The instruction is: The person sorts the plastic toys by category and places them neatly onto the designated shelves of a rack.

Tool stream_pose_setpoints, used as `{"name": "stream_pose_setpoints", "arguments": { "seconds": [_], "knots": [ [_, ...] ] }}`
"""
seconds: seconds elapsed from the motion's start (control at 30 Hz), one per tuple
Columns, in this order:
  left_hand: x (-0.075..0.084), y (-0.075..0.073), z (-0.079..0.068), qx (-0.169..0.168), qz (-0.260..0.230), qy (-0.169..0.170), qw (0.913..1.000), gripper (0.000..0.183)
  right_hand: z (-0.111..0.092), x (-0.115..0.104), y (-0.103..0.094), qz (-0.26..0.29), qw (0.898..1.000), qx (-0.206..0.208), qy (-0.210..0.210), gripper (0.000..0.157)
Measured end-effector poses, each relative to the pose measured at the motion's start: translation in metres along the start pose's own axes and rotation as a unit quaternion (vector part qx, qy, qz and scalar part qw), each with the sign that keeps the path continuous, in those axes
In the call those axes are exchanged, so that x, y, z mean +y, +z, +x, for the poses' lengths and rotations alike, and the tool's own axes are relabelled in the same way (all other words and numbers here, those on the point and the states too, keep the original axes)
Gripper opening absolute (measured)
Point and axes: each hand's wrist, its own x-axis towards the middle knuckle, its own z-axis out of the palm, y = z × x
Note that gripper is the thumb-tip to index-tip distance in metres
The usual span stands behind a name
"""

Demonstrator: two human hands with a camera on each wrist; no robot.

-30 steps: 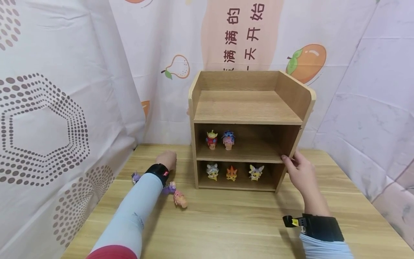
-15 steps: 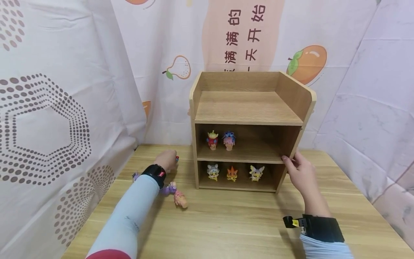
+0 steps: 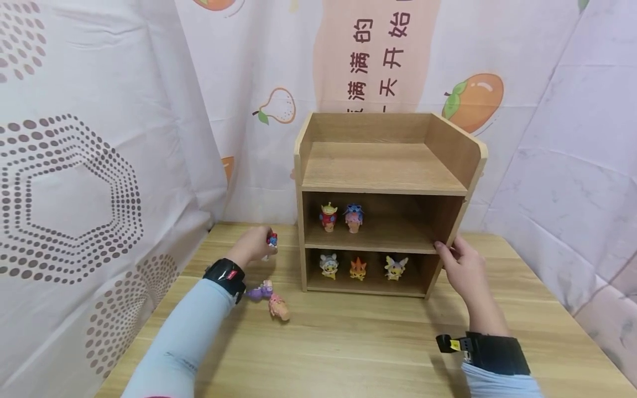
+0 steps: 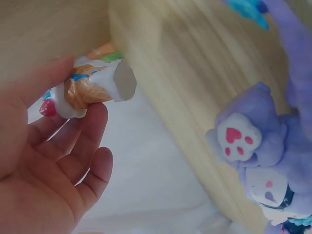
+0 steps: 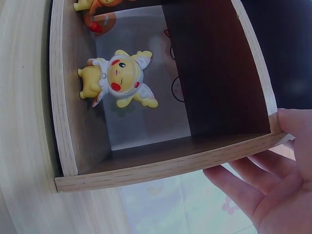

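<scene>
My left hand [image 3: 252, 244] pinches a small figurine [image 4: 90, 87] between thumb and fingers, left of the wooden shelf unit [image 3: 383, 166]. In the left wrist view its pale flat base faces outward, with an orange-brown middle and a red strawberry-like bit at the other end. Its top is partly hidden by the fingers. Over on the right, my right hand [image 3: 461, 264] grips the unit's right side panel, thumb at the front edge and fingers outside, as the right wrist view also shows. A purple figurine [image 3: 260, 291] and a pink figurine with a cone base [image 3: 278, 307] lie near my left wrist.
On the middle shelf stand a green-headed figurine [image 3: 328, 217] and a blue one [image 3: 354, 218]. Below them are a grey-hooded figurine [image 3: 328, 266], an orange spiky one [image 3: 358, 269] and a yellow figurine with a white hood [image 5: 119, 80]. Patterned curtains [image 3: 239, 166] hang behind the table.
The left hand turns and its wrist shifts left, bringing the held figurine into view. A purple figurine at far left is now hidden by that arm. The right hand stays on the panel.
</scene>
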Motion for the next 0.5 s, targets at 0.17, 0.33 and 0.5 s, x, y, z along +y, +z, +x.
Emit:
{"name": "stream_pose_setpoints", "arguments": {
  "seconds": [0.17,0.33,0.5],
  "knots": [
    [0.0,-0.007,-0.009,0.025,-0.036,0.012,0.999,0.03,-0.001,-0.001,-0.001,-0.007,1.0,-0.003,0.004,0.048],
    [0.0,-0.015,-0.017,0.045,-0.057,0.017,0.9972,0.035,-0.002,-0.001,-0.001,-0.014,1.0,-0.003,0.006,0.047],
    [0.0,-0.02,-0.025,0.066,-0.08,0.022,0.9943,0.039,-0.002,-0.001,0.0,-0.009,1.0,0.001,0.0,0.046]
  ]
}}
